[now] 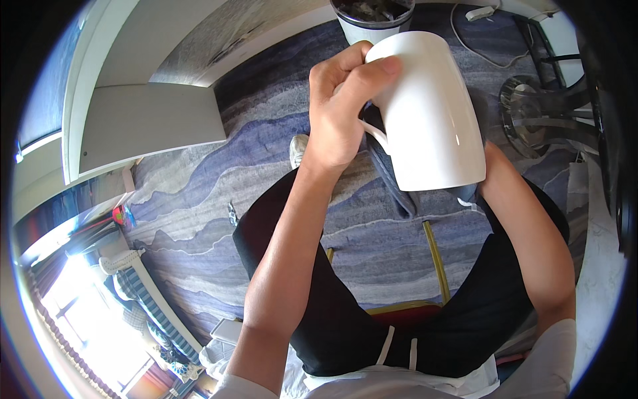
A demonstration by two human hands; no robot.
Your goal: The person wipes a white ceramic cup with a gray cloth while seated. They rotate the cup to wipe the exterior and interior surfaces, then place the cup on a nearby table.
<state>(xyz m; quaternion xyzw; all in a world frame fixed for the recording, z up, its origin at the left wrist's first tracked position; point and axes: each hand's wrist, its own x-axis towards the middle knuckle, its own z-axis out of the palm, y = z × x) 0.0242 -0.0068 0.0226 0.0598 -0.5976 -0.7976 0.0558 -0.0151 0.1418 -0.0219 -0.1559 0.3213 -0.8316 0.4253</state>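
Observation:
My left hand [344,99] grips a glossy white ceramic mug [428,114] by its handle [375,134], with the thumb pressed against the outer wall. The mug is raised over my knees and tilted, and its inside is out of sight. Behind it, a dark blue-grey cloth [394,184] hangs down, and a small white tag [467,203] shows near its right part. My right hand is mostly hidden behind the mug; only the wrist [491,159] shows at the mug's right edge, beside the cloth. Whether its fingers hold the cloth cannot be seen.
A bin [371,32] with rubbish inside stands beyond the mug. A black chair or stand base [528,114] is at right, with a white cable [478,57] on the patterned carpet [199,174]. A grey cabinet panel [154,119] juts out at left. Gold chair legs [436,262] show between my knees.

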